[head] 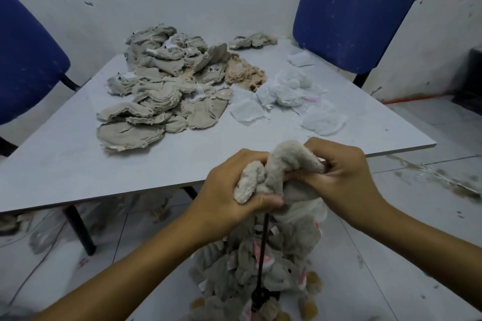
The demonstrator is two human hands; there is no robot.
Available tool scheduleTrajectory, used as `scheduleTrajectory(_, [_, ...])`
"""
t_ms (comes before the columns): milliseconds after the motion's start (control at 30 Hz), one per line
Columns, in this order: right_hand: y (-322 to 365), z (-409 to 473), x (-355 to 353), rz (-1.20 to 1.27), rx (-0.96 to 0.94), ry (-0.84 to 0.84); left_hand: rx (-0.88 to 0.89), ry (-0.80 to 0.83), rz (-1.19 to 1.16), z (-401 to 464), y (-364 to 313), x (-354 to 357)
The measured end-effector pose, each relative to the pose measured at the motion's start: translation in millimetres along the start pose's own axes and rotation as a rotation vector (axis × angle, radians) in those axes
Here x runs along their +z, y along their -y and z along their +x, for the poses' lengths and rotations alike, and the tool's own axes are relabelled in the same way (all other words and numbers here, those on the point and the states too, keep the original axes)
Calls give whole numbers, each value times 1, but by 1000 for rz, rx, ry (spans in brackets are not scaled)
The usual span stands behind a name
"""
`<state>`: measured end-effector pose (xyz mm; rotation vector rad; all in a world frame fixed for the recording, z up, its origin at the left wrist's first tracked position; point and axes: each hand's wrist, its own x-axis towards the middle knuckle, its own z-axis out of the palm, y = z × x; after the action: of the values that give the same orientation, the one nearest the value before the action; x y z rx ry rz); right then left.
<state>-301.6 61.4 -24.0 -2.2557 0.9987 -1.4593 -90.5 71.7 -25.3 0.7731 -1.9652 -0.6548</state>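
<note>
**Desk:** Run me across the frame, left to right.

**Photographer:** A blue chair (23, 55) stands at the left edge of the grey surface (65, 159). Next comes a big heap of flat grey-beige fabric skins (161, 86), rough side out, spread from the far left corner towards the middle. Just beside it is a small tan bundle (243, 71), with white fabric pieces (287, 94) scattered towards the right edge. A second blue chair (360, 8) stands behind the far right corner.

**Desk:** And the worker?

**Photographer:** Both hands are held off the near edge, over the floor. The left grip (229, 190) is clamped round the lower part of one fluffy plush skin (284, 161). The right grip (344, 172) pinches its upper end, fingers curled tight. A thin black rod (264, 237) runs down from under the left grip.

**Desk:** How far along is the job?

**Photographer:** By my reading, the piece in hand is mid-turn, with its fluffy side already showing. Below it on the floor lies a pile of plush toys (260, 273), fur out and pink ears showing, and those look done. The heap on the surface looks unworked, so I'd judge that a large share is left. Which pile is bigger, I cannot tell.
</note>
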Motion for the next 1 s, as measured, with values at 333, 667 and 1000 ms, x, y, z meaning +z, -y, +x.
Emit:
scheduleTrajectory(333, [-18,-17,12,-88,31,171,30,6,65,3,11,3])
scheduleTrajectory(667, [-13,-9,10,-21,33,258,10,-44,-19,-3,11,1])
scheduleTrajectory(1000, [0,-5,8,149,72,123,83,-15,27,5,7,-14])
